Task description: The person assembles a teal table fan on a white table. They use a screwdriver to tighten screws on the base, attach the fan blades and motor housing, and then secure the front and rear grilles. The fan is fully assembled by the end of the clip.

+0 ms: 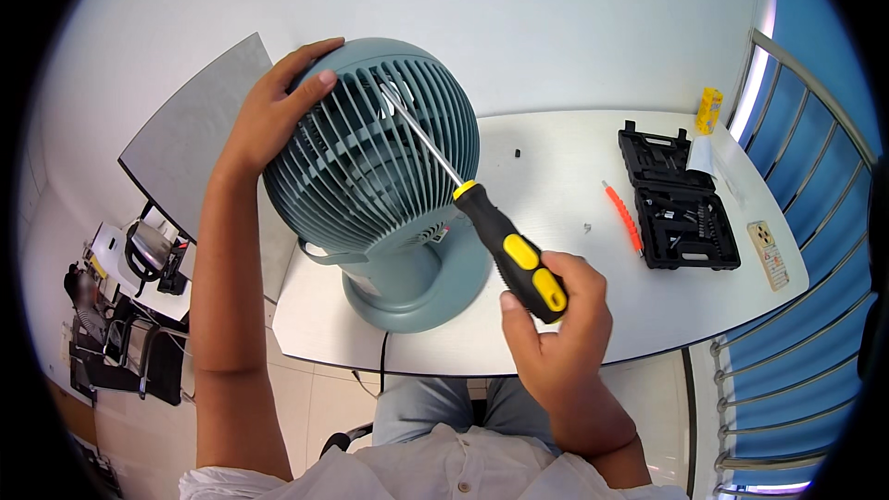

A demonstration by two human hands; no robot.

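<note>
We are at the white curved table [593, 315] with the round teal plastic fan with the ribbed rear grille [370, 167], standing on its base at about ten o'clock from our lap. Our left hand [273, 111] is spread wide over the top of the shell at eleven o'clock, fingers splayed and pressing to steady it. Our right hand [556, 324] is wrapped shut around the black-and-yellow-handled screwdriver [482, 213], whose steel shaft runs up to twelve o'clock, tip in among the grille ribs. We judge this to be the screw-driving step on the rear housing; whether the tip is seated in a screw head we cannot tell. The next move calls for a square, firm turn with the fan held from rocking. At two o'clock lie the open black tool case [681, 204] and the slim orange bit holder [623, 215]
</note>
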